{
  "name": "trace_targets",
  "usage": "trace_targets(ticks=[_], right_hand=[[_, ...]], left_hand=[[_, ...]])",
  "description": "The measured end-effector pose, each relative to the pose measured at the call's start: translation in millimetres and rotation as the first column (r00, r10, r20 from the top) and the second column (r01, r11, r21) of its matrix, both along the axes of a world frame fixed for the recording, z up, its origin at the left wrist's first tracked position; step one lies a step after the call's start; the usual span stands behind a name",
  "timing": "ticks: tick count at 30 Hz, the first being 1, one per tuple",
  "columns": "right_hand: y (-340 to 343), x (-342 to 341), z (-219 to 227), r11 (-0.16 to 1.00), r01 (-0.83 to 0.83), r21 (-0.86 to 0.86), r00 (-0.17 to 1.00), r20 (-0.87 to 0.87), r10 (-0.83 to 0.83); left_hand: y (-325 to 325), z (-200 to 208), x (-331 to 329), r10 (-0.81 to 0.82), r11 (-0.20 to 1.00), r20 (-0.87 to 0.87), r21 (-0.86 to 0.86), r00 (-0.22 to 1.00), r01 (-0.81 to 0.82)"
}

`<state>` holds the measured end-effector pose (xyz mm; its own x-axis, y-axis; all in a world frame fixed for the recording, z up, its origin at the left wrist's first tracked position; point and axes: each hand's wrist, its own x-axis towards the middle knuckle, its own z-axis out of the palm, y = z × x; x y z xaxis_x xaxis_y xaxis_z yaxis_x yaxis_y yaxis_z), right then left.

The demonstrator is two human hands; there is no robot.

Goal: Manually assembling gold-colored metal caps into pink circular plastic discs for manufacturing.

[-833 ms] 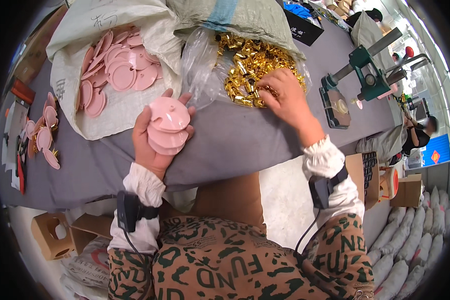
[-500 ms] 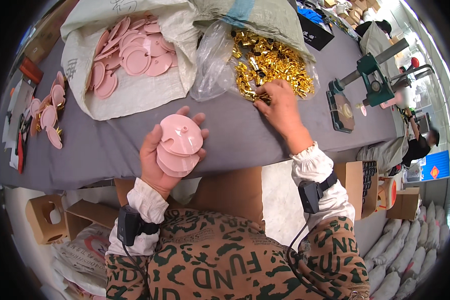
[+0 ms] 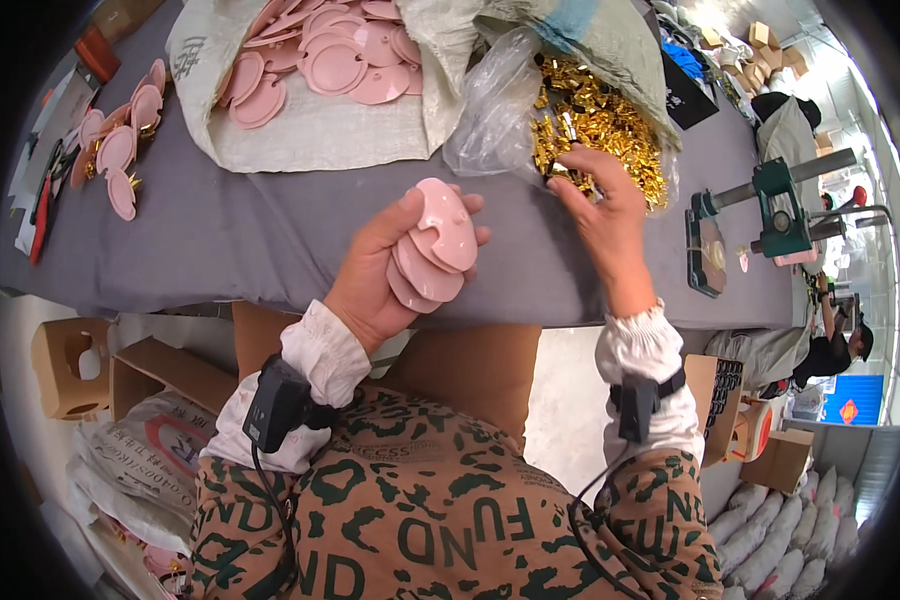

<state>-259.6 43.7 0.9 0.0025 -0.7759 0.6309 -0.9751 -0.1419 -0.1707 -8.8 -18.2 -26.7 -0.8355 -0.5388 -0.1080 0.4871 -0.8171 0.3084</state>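
Note:
My left hand [image 3: 365,275] is closed around several glossy pink lids [image 3: 440,240], fanned over one another and tilted above the table's near edge. Each visible lid is a round disc with a notch in its rim. My right hand [image 3: 610,205] is at the near side of a heap of small shiny gold pieces [image 3: 620,125], thumb and forefinger pinched together. A small gold piece [image 3: 560,171] seems to sit between those fingertips, though little of it shows. The heap lies in a clear plastic bag [image 3: 495,110] inside a woven sack.
A white woven sack [image 3: 320,148] of pink lids [image 3: 335,62] lies at the back. Lids with gold parts [image 3: 118,150] and a red-handled tool [image 3: 41,220] are at left. A green hand press [image 3: 778,205] stands at right. Cardboard boxes [image 3: 65,375] sit below the table.
My right hand has drawn back from the gold heap with its fingertips pinched. My left hand has tipped the lids more on edge and moved them toward the right hand. The whole view has shifted.

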Motion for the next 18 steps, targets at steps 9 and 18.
trace_targets(ticks=[9,18], right_hand=[[18,66,30,0.913,-0.38,0.147,0.874,0.381,0.303],[31,67,24,0.857,-0.482,0.184,0.59,0.791,0.161]], left_hand=[[5,8,-4,-0.03,0.995,0.14,-0.095,0.99,0.043],[-5,-3,6,-0.197,0.958,0.101,-0.191,0.975,0.213]])
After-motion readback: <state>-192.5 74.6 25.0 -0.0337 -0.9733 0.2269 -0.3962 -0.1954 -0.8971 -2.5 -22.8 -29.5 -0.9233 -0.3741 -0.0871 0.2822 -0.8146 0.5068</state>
